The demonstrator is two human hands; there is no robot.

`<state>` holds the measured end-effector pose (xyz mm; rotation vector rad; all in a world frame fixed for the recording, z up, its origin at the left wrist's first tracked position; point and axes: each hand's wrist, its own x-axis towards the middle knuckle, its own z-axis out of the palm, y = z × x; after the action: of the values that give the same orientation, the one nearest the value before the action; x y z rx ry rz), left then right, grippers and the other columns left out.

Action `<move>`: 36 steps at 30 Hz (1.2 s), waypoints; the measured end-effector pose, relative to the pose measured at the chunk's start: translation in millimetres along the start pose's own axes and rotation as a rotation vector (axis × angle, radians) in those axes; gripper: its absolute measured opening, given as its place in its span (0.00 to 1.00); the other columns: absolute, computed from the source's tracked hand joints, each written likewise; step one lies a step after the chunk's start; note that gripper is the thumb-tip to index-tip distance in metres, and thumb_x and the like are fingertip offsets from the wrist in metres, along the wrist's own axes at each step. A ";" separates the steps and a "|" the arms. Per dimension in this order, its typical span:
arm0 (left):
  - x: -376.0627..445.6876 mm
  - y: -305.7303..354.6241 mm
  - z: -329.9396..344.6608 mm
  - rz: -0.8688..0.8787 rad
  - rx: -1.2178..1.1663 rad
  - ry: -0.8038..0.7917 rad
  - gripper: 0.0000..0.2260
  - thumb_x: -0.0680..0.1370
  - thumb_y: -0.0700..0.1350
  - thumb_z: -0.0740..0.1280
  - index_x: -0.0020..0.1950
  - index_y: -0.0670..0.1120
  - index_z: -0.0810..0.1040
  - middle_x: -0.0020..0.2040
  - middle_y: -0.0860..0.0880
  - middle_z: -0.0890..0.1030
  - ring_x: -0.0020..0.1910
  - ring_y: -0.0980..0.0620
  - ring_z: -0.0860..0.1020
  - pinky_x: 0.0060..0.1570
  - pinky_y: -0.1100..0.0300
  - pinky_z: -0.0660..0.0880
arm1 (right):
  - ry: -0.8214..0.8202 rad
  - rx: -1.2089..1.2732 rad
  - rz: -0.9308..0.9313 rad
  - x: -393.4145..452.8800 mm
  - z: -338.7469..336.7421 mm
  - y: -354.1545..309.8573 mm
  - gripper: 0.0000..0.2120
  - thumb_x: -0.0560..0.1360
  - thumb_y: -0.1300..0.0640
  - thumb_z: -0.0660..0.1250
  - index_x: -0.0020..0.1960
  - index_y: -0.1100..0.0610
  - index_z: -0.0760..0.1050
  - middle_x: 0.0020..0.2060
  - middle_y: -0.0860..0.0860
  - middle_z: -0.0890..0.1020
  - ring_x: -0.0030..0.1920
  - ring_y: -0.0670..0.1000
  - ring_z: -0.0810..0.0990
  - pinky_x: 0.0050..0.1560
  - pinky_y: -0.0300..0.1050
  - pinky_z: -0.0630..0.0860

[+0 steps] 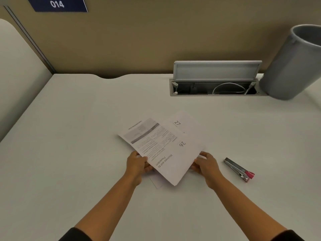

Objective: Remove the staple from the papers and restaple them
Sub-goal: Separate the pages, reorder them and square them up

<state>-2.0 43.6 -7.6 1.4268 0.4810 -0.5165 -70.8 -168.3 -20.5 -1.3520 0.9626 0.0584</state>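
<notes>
A few printed papers [163,146] lie fanned out and skewed in the middle of the white desk [69,136], text facing away from me. My left hand [138,164] grips their left edge and my right hand [205,164] grips their right edge. The top sheet shows the numbers 26 and 27 and a heading. A small mark shows near the top sheet's far corner; I cannot tell whether it is a staple. A metal stapler [238,169] with a pink end lies flat on the desk, right of my right hand and apart from it.
A grey bin [293,63] stands at the far right of the desk. Beside it, a cable hatch [215,84] in the desk stands open with a white cable inside. A beige partition wall runs along the back, with a rounded panel at the left.
</notes>
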 end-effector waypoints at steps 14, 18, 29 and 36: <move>-26.0 11.0 0.8 -0.303 0.381 -0.171 0.13 0.78 0.47 0.63 0.39 0.39 0.78 0.30 0.43 0.83 0.27 0.49 0.81 0.25 0.64 0.76 | -0.069 -0.315 -0.263 3.0 2.1 -9.1 0.22 0.76 0.67 0.56 0.68 0.54 0.67 0.57 0.56 0.79 0.51 0.54 0.78 0.48 0.44 0.73; -3.6 39.7 -2.4 0.195 0.508 0.064 0.09 0.76 0.44 0.66 0.37 0.43 0.78 0.34 0.44 0.83 0.27 0.53 0.79 0.28 0.63 0.74 | -0.137 -0.510 -0.401 13.7 -12.4 -37.3 0.18 0.77 0.65 0.54 0.64 0.54 0.72 0.52 0.54 0.80 0.48 0.53 0.77 0.46 0.42 0.71; 20.8 38.9 16.2 0.306 0.518 -0.172 0.03 0.76 0.41 0.67 0.48 0.43 0.78 0.45 0.45 0.82 0.46 0.42 0.80 0.44 0.53 0.78 | -0.382 -0.871 -0.514 32.0 -1.1 -93.5 0.14 0.76 0.58 0.61 0.60 0.47 0.75 0.44 0.45 0.79 0.46 0.48 0.79 0.44 0.39 0.74; 18.3 10.4 16.8 0.125 0.317 -0.044 0.05 0.76 0.38 0.64 0.50 0.39 0.78 0.46 0.42 0.82 0.41 0.44 0.80 0.48 0.49 0.78 | -0.132 -1.219 -0.753 44.3 8.7 -59.8 0.20 0.78 0.57 0.58 0.69 0.49 0.67 0.62 0.50 0.76 0.63 0.54 0.72 0.57 0.48 0.71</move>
<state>18.9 26.8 -8.9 1.7331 0.2791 -0.5384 -5.2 -198.8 -1.1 -2.7149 0.1653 0.1732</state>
